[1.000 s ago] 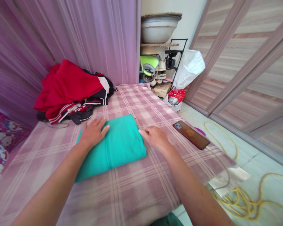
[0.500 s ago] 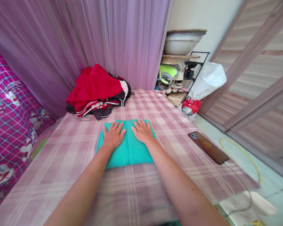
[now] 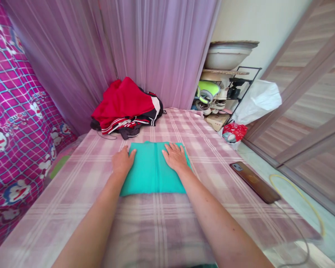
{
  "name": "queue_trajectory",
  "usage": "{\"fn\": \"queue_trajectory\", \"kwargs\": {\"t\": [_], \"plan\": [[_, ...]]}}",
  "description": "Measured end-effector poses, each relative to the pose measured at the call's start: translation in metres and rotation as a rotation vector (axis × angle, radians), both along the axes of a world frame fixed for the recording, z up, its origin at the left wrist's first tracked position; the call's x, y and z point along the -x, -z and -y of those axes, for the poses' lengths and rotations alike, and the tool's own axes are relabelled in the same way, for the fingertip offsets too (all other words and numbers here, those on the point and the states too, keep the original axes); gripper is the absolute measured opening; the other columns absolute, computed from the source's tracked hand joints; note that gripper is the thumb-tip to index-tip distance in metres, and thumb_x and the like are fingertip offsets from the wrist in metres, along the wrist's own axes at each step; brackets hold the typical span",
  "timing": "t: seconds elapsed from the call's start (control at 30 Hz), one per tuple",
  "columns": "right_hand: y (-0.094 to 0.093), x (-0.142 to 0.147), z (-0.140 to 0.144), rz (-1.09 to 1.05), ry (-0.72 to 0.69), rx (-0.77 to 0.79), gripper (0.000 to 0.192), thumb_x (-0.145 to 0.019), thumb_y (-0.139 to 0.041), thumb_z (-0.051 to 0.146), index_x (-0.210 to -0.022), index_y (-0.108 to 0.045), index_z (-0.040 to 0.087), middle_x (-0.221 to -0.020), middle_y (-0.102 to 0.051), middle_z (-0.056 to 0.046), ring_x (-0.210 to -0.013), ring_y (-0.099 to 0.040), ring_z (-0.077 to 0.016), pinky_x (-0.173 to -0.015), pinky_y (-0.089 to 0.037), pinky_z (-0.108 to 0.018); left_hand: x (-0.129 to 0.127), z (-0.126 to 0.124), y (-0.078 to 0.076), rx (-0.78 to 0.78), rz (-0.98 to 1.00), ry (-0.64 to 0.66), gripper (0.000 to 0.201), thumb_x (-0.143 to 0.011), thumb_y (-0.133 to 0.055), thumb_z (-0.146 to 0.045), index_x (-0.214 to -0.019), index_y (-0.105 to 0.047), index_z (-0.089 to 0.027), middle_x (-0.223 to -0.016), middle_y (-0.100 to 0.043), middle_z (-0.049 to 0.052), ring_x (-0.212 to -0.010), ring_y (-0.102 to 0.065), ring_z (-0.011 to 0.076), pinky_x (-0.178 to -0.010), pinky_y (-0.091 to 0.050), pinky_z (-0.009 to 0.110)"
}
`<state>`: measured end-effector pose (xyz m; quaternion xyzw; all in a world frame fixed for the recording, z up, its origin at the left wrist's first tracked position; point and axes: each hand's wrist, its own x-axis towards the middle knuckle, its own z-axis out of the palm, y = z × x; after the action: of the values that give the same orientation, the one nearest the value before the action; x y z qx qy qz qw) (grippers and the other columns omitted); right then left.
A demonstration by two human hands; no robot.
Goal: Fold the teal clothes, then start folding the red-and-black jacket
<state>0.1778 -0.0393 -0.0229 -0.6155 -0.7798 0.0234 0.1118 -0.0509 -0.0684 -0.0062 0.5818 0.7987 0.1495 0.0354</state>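
Note:
A teal folded garment [image 3: 149,173] lies flat as a rectangle on the plaid bedsheet, a seam or crease running down its middle. At its left edge is my left hand [image 3: 122,162], thumb on top and the other fingers bent around the side, partly hidden. My right hand [image 3: 175,157] rests palm down on the upper right part of the garment, its fingers stretched out and slightly spread.
Red and black clothes [image 3: 128,106] are heaped at the back by the purple curtain [image 3: 167,56]. To the right, a phone [image 3: 254,181] lies with a cable plugged in. Beyond the bed's edge are a shoe rack [image 3: 240,87], a white bag [image 3: 264,98] and a wardrobe [image 3: 304,123].
My left hand has slid left from the garment's top to its left edge, and its fingers have bent. The garment's left side looks straighter. The right hand stays flat. The view has shifted slightly.

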Motion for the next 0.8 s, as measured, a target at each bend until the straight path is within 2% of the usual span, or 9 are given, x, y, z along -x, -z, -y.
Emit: {"fn": "queue_trajectory", "kwargs": {"t": [0.17,0.33,0.43,0.6,0.67,0.8], "plan": [[-0.004,0.0,0.001,0.02,-0.003,0.017,0.057,-0.106,-0.024,0.045,-0.151,-0.046,0.02,-0.158,-0.042,-0.011,-0.146,-0.034,-0.0267,-0.12,-0.017,-0.05,0.003,0.008,-0.012,0.03,0.086,-0.018,0.054,-0.098,-0.037,-0.054,-0.137,-0.055,-0.02,-0.121,-0.073,0.015,-0.115,-0.066,0.034,-0.095,-0.05,0.046],[-0.003,0.0,0.002,0.021,-0.002,0.006,0.056,-0.106,-0.025,0.044,-0.15,-0.047,0.02,-0.158,-0.044,-0.01,-0.146,-0.035,-0.0262,-0.12,-0.017,-0.049,0.008,0.017,-0.018,0.055,0.165,-0.003,0.048,-0.099,-0.034,-0.046,-0.131,-0.059,-0.021,-0.115,-0.075,0.011,-0.111,-0.069,0.0293,-0.089,-0.052,0.039],[-0.003,0.0,0.003,0.02,0.005,-0.005,0.055,-0.105,-0.026,0.044,-0.149,-0.048,0.02,-0.157,-0.045,-0.01,-0.145,-0.036,-0.0258,-0.12,-0.017,-0.049,0.008,0.024,-0.019,0.077,0.178,0.003,0.047,-0.098,-0.037,-0.046,-0.132,-0.058,-0.02,-0.114,-0.075,0.011,-0.11,-0.069,0.0287,-0.087,-0.052,0.037],[-0.004,0.0,0.004,0.011,0.001,-0.009,0.054,-0.105,-0.027,0.044,-0.149,-0.048,0.022,-0.157,-0.045,-0.01,-0.145,-0.037,-0.0253,-0.12,-0.018,-0.048,0.004,0.033,-0.019,-0.022,0.177,-0.024,0.048,-0.099,-0.036,-0.046,-0.136,-0.055,-0.022,-0.104,-0.077,0.01,-0.103,-0.071,0.0285,-0.082,-0.053,0.036],[-0.004,0.0,0.004,0.008,0.007,-0.005,0.054,-0.105,-0.027,0.044,-0.15,-0.048,0.021,-0.156,-0.045,-0.01,-0.145,-0.037,-0.0252,-0.12,-0.018,-0.048,0.004,0.035,-0.015,0.017,0.157,-0.033,0.047,-0.099,-0.036,-0.045,-0.137,-0.054,-0.023,-0.107,-0.077,0.01,-0.104,-0.071,0.0291,-0.082,-0.053,0.037],[-0.003,0.001,0.005,0.001,0.007,-0.006,0.054,-0.105,-0.028,0.044,-0.149,-0.049,0.02,-0.156,-0.045,-0.011,-0.145,-0.037,-0.0261,-0.12,-0.017,-0.049,0.003,0.037,-0.007,0.16,0.047,-0.064,0.052,-0.1,-0.035,-0.046,-0.142,-0.049,-0.019,-0.115,-0.074,0.017,-0.108,-0.07,0.0342,-0.086,-0.053,0.044]]}}
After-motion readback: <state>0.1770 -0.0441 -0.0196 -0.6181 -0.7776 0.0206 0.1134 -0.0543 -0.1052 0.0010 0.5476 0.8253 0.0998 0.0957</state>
